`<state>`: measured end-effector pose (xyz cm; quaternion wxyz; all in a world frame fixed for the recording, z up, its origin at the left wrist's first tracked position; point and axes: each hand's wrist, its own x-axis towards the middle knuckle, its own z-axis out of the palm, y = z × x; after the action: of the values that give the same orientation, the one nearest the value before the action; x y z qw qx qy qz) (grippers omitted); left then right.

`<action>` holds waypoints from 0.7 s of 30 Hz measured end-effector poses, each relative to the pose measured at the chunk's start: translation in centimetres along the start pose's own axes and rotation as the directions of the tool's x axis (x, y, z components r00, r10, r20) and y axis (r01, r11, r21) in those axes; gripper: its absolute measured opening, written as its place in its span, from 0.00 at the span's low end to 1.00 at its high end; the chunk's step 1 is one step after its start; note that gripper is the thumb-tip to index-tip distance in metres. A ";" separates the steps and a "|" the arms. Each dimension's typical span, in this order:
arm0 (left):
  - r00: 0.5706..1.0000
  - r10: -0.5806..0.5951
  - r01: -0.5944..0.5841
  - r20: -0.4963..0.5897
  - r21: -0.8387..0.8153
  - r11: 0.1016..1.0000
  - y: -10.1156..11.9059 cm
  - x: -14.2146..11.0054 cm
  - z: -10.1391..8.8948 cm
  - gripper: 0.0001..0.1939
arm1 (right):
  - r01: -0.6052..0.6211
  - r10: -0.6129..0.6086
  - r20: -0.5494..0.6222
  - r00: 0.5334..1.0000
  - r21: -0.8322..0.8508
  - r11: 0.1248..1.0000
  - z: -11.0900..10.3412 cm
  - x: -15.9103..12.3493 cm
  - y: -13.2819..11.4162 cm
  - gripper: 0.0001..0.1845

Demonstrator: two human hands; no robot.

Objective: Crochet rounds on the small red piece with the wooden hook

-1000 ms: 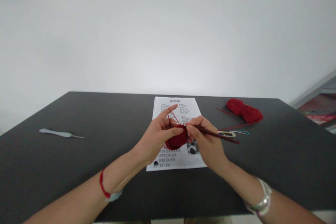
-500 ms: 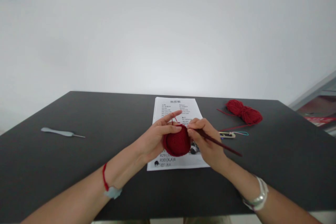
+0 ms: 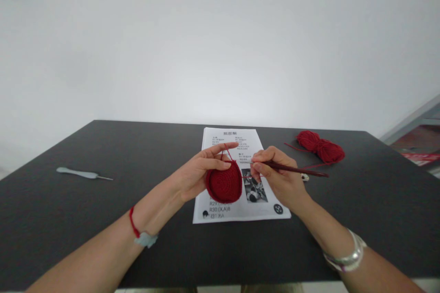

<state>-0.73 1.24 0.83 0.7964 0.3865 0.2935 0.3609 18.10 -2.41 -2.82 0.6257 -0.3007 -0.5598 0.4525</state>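
A round, cupped piece of dark red crochet is pinched at its upper left edge by my left hand. Red yarn runs up over the raised left index finger. My right hand grips a crochet hook with a dark reddish-brown handle, its thin metal shaft pointing left at the top edge of the piece. Whether the hook tip sits inside a stitch is too small to tell. A strand of red yarn stretches from the piece's right side toward the right fingers. Both hands are above printed pattern sheets.
A red yarn skein lies at the right, its strand trailing toward my right hand. At the left rests a grey-handled hook. A small pale item is mostly hidden behind my right hand. The dark table meets a white wall.
My right hand has drawn the hook to the right and levelled its handle. My left hand and the crochet piece have shifted slightly left, uncovering the sheet's printed photo.
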 end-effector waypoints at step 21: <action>0.969 -0.190 0.180 0.157 0.073 0.981 0.8 -0.3 -0.6 0.20 | -0.217 0.184 0.190 0.964 0.171 0.961 -0.8 0.6 -1.9 0.08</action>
<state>-1.63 1.54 1.21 0.8363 0.4087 0.2725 0.2434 19.30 -2.52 -1.04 0.5514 -0.2545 -0.5328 0.5893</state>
